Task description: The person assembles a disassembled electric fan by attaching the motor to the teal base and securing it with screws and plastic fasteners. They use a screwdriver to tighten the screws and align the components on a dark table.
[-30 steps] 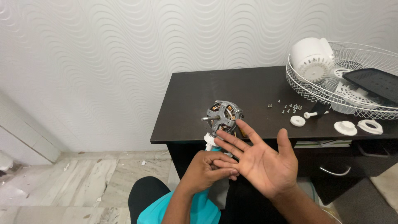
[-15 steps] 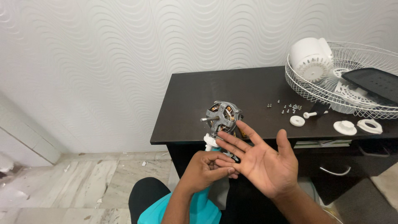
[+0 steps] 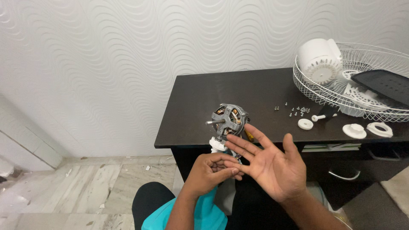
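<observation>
My right hand [image 3: 272, 168] is held flat, palm up, fingers spread, in front of the dark table's [image 3: 200, 98] front edge. My left hand [image 3: 208, 172] is curled beside it, thumb and forefinger pinched together at the tip of the right hand's little finger; I cannot see anything between them. Just beyond the fingertips stands a bare fan motor [image 3: 228, 119] with copper windings and a steel shaft pointing left, on a white neck [image 3: 217, 145] at the table edge. Neither hand touches the motor.
Several small screws [image 3: 296, 110] lie mid-table, with white plastic nuts and rings [image 3: 354, 130] to their right. A white wire fan guard [image 3: 328, 96] at the back right holds a white motor cover [image 3: 319, 59] and a dark flat piece [image 3: 383, 85]. Marble floor [image 3: 85, 187] lies left.
My left hand's fingers have shifted slightly along the right hand's little finger, and the right hand has tilted a little. The motor and the parts on the table have not moved.
</observation>
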